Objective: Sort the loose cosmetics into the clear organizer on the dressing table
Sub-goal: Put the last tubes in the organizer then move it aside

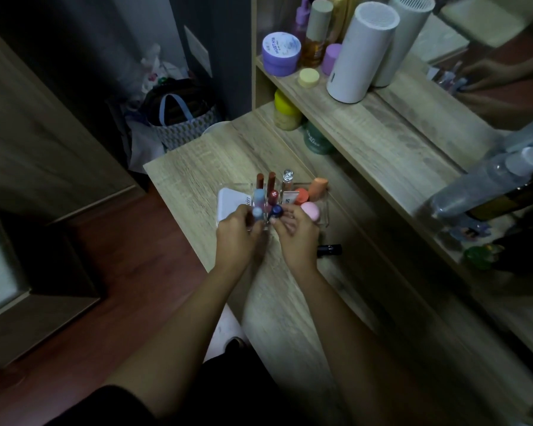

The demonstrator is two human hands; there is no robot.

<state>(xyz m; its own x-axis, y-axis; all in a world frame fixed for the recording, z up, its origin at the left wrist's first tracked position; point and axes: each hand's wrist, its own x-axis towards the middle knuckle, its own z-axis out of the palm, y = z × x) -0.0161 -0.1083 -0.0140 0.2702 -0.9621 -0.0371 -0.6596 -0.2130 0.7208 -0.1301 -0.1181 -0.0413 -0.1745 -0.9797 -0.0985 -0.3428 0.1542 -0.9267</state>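
Now both hands meet at the near edge of the clear organizer (322, 221), which stands on the wooden dressing table (197, 173). The left hand (236, 232) has its fingers curled together around a pale blue-capped tube (257, 213) standing in a near slot. The right hand (296, 233) pinches a dark blue-capped tube (276, 212) between thumb and fingertips, just beside the pale one.

Farther back in the organizer's slots stand two reddish-brown lip tubes (266, 181), a light blue tube (259, 195), a dark red tube with a white label (273, 194) and a small clear bottle with a silver cap (287, 177). Its right compartment holds an orange makeup sponge (317, 187), an orange-capped tube (299, 195) lying flat, and a pink makeup sponge (310, 210) nearest the right hand. A white compact case (230, 202) lies at the organizer's left; whether it is inside a compartment or just beside it, I cannot tell.

A black lipstick tube (330, 250) lies loose on the table, right of the right wrist.
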